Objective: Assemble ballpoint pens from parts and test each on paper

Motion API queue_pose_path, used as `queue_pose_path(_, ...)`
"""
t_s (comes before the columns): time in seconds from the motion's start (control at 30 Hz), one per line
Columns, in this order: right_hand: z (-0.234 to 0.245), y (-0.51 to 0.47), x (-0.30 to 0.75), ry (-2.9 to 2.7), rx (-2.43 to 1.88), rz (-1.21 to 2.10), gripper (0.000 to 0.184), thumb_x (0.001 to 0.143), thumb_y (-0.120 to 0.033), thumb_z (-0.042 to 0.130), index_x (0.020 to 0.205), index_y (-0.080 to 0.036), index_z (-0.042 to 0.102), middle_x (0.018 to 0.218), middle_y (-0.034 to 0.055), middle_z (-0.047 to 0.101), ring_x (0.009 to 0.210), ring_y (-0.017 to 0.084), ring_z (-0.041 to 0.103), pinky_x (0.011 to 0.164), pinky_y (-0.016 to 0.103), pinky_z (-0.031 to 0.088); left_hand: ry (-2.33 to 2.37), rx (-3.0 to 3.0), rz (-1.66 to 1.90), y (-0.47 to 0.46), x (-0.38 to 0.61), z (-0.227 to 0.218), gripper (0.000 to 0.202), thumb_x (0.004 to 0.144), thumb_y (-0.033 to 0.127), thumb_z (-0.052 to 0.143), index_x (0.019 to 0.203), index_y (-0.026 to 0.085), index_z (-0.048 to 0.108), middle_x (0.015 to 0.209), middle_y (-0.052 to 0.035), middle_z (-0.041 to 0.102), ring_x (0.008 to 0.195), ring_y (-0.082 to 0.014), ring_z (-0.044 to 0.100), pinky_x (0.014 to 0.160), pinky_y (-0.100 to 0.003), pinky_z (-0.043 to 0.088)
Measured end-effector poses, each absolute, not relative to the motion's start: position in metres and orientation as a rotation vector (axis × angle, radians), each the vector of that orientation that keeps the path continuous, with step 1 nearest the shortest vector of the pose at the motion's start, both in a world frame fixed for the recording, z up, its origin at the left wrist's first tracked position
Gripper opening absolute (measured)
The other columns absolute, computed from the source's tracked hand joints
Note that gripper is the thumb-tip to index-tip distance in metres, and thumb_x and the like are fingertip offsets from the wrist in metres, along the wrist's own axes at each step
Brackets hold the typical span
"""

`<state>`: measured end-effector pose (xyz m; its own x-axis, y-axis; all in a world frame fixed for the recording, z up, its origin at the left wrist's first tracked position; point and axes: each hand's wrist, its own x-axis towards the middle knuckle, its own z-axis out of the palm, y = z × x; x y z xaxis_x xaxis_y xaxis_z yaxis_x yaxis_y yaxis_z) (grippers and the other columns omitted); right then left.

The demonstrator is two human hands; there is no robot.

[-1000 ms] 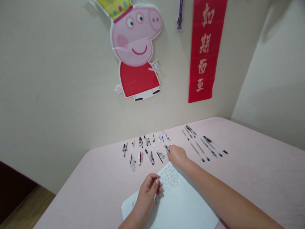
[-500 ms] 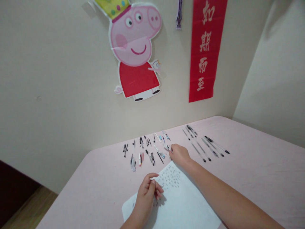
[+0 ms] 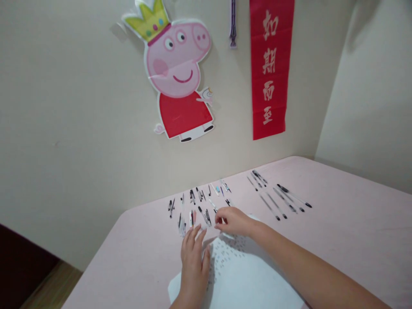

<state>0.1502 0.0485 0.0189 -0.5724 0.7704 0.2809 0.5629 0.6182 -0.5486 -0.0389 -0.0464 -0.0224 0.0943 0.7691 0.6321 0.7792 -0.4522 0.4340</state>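
Observation:
A white sheet of paper (image 3: 257,279) lies on the table in front of me, with several tiny dark bits scattered over its far part. My right hand (image 3: 234,221) is at the paper's far corner, fingers curled and pinched together there; that corner looks bent up around the hand, though the fingertips are partly hidden. Over the left edge of the sheet my left hand (image 3: 195,262) is open, palm down with its fingers apart. Just beyond the hands lie small groups of taken-apart pen pieces, among them black pen parts (image 3: 204,216) and pale ones (image 3: 182,225).
Long clear pen barrels with dark ends (image 3: 270,206) lie in rows at the right, another bunch of pens (image 3: 259,177) behind them. The pink-covered table (image 3: 128,257) meets the wall, where a pig cutout (image 3: 183,81) and a red banner (image 3: 270,68) hang.
My right hand has come back from the pen parts to the paper's far corner. My left hand has turned palm down and spread its fingers. The view has tilted slightly up.

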Motion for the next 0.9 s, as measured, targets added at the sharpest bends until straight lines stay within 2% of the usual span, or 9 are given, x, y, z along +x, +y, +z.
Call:
queue_pose_path(0.1,0.025,0.040,0.147,-2.412,-0.951,0.633,0.011,0.072,-0.028,0.064,0.076,-0.018,0.067,0.070,-0.0011,0.063,0.059,0.010,0.049,0.056,0.020,0.032,-1.719,-2.326,-1.333,-0.046,-0.037,-0.022,0.035,0.081,0.021,0.053,0.116,0.021,0.058,0.121,-0.0113,0.059,0.120,-0.0290,0.044,0.101,-0.050,0.030)
queue_pose_path(0.23,0.029,0.034,0.143,-2.429,-0.877,0.737,0.013,0.074,-0.029,0.062,0.076,-0.018,0.069,0.069,-0.0010,0.063,0.060,0.010,0.050,0.055,0.019,0.033,-1.898,-2.413,-1.445,-0.050,-0.034,-0.011,0.020,0.079,0.028,0.057,0.094,0.023,0.069,0.094,-0.0094,0.070,0.095,-0.0288,0.058,0.099,-0.048,0.030)
queue_pose_path(0.4,0.028,0.040,0.144,-2.303,-0.909,0.879,0.021,0.079,-0.033,0.057,0.077,-0.015,0.068,0.068,0.0002,0.063,0.061,0.011,0.052,0.056,0.019,0.036,-2.143,-2.296,-1.709,-0.053,-0.032,-0.008,0.022,0.074,0.038,0.060,0.085,0.022,0.070,0.087,-0.0108,0.070,0.086,-0.0297,0.060,0.081,-0.041,0.043)
queue_pose_path(0.53,0.019,0.061,0.157,-2.094,-1.143,0.654,0.021,0.084,-0.022,0.048,0.083,-0.014,0.068,0.079,0.0039,0.065,0.073,0.014,0.056,0.066,0.022,0.041,-2.244,-2.200,-1.845,-0.050,-0.033,-0.014,0.026,0.072,0.042,0.062,0.085,0.019,0.069,0.086,-0.0110,0.070,0.084,-0.0281,0.061,0.079,-0.039,0.045)
queue_pose_path(0.63,0.007,0.075,0.170,-2.000,-1.381,0.440,0.024,0.080,-0.009,0.046,0.088,-0.013,0.069,0.093,0.0068,0.066,0.085,0.016,0.057,0.080,0.025,0.040,-2.274,-2.195,-1.905,-0.049,-0.032,-0.016,0.025,0.073,0.040,0.062,0.083,0.018,0.068,0.082,-0.0095,0.069,0.078,-0.0246,0.061,0.072,-0.035,0.046)
queue_pose_path(0.7,-0.001,0.080,0.176,-2.047,-1.442,0.349,0.026,0.077,-0.005,0.047,0.087,-0.013,0.070,0.094,0.0072,0.067,0.091,0.017,0.055,0.086,0.026,0.038,-2.276,-2.217,-1.940,-0.048,-0.031,-0.015,0.023,0.074,0.040,0.062,0.081,0.018,0.067,0.077,-0.0076,0.067,0.074,-0.0220,0.060,0.067,-0.031,0.046)
queue_pose_path(0.9,-0.006,0.076,0.175,-2.241,-1.347,0.202,0.021,0.081,-0.013,0.053,0.091,-0.016,0.071,0.094,0.0078,0.065,0.097,0.020,0.049,0.087,0.030,0.036,-2.238,-2.210,-2.124,-0.050,-0.028,-0.010,0.025,0.070,0.043,0.065,0.075,0.019,0.066,0.069,-0.0038,0.063,0.068,-0.0190,0.056,0.061,-0.027,0.043)
